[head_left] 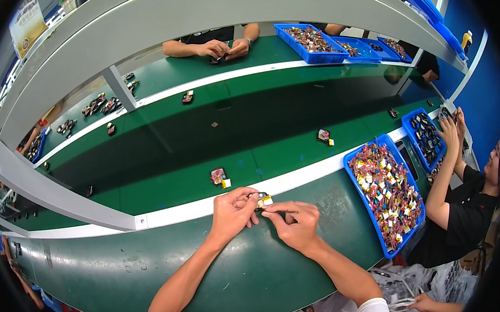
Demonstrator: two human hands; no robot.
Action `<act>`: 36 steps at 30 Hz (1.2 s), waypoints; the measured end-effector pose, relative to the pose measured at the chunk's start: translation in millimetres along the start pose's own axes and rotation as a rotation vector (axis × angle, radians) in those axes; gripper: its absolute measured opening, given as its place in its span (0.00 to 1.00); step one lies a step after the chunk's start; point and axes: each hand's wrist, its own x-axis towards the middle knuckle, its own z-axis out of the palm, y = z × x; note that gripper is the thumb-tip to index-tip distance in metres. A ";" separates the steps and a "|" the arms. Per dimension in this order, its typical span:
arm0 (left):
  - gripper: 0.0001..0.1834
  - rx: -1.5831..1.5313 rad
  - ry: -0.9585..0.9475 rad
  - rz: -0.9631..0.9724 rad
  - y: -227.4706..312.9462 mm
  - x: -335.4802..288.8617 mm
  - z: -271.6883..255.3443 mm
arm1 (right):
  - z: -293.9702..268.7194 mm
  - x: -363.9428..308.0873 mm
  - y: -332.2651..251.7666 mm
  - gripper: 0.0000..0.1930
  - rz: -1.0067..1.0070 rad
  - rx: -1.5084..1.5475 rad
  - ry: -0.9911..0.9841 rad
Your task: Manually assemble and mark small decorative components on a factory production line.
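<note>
Between my two hands, just above the near edge of the green bench, is a small black plastic casing (pixel 265 201) with a yellow and white part in it. My left hand (pixel 233 213) is closed round its left side, fingers and thumb pinching it. From the right, my right hand (pixel 295 223) is closed with thumb and forefinger on the casing's lower edge; any finer piece in that pinch is too small to make out. Beyond my hands, a similar casing with pink wires and a yellow-white part (pixel 219 177) lies on the green conveyor belt.
To my right, a blue tray (pixel 368 210) holds many small wired parts. Behind it, another blue tray (pixel 436 165) holds black casings beside a co-worker (pixel 451 194). More casings (pixel 324 136) dot the belt. A grey frame beam (pixel 59 193) crosses the left. Another person's hands (pixel 222 50) work opposite.
</note>
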 end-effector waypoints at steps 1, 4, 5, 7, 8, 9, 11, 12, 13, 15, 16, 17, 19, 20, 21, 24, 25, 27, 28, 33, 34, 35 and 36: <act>0.11 0.022 0.013 0.003 -1.9 0.1 1.5 | -0.8 0.1 0.5 0.08 0.020 0.001 -0.003; 0.11 0.052 0.018 0.015 -4.6 -0.3 1.2 | -1.2 -0.4 0.4 0.08 0.050 -0.001 -0.006; 0.12 0.059 0.014 0.026 -4.9 -0.2 0.3 | -0.8 -0.6 0.0 0.08 0.057 -0.001 -0.009; 0.11 0.004 0.012 0.044 -6.8 1.1 3.5 | -2.6 -0.4 2.9 0.07 0.075 0.008 -0.001; 0.11 -0.050 0.007 0.062 -7.3 1.6 5.0 | -3.6 -0.2 4.1 0.07 0.094 0.017 0.009; 0.11 -0.049 0.007 0.061 -7.4 1.9 4.6 | -3.2 -0.1 4.6 0.07 0.095 0.018 0.009; 0.11 -0.042 -0.039 0.073 -6.5 2.2 3.2 | -2.3 0.6 5.1 0.07 0.083 0.010 0.021; 0.11 -0.043 -0.039 0.073 -5.5 1.7 3.4 | -2.6 1.1 4.5 0.07 0.084 0.009 0.020; 0.11 -0.028 -0.037 0.064 -4.5 1.2 3.7 | -2.7 1.5 4.1 0.07 0.056 0.003 0.017; 0.12 -0.012 -0.036 0.056 -3.2 0.1 2.9 | -1.3 1.4 3.1 0.08 0.029 -0.002 0.013; 0.11 0.001 -0.023 0.049 -2.8 -0.5 1.9 | -0.1 0.7 2.6 0.08 0.017 -0.013 0.009; 0.11 0.015 -0.010 0.044 -2.3 -0.9 1.2 | 1.2 0.3 2.0 0.08 0.005 -0.023 0.006; 0.11 0.017 0.000 0.048 -4.3 -0.4 0.8 | 3.7 0.3 0.6 0.08 -0.021 -0.031 0.013; 0.11 0.018 0.008 0.052 -5.3 0.2 1.2 | 4.7 0.5 -0.1 0.08 -0.045 -0.040 0.022; 0.11 0.020 0.013 0.056 -6.3 0.4 3.5 | 4.9 0.3 1.3 0.08 -0.050 -0.036 0.021; 0.09 0.019 0.065 0.078 -7.2 -0.1 8.3 | 6.1 0.1 2.5 0.08 -0.097 -0.035 0.040; 0.09 0.032 0.076 0.072 -6.9 -0.6 7.3 | 7.0 -0.1 1.1 0.08 -0.100 -0.041 0.028; 0.09 0.067 0.093 0.059 -3.6 -1.5 7.1 | 6.1 0.6 1.0 0.08 -0.111 -0.041 0.016; 0.09 0.070 0.100 0.064 -2.2 -0.6 7.4 | 4.4 1.3 2.7 0.08 -0.115 -0.016 0.015; 0.10 -0.017 0.301 0.154 17.6 12.1 -33.3 | -7.2 6.0 2.9 0.08 0.007 0.095 0.155; 0.11 -0.015 0.401 0.202 27.6 14.9 -50.8 | -9.8 6.3 3.8 0.08 0.007 0.097 0.163; 0.11 0.076 0.486 0.208 29.7 19.3 -77.5 | -11.2 7.4 2.2 0.08 0.027 0.095 0.151; 0.12 0.204 0.584 0.221 27.7 23.7 -99.9 | -11.3 7.1 2.5 0.08 0.051 0.088 0.143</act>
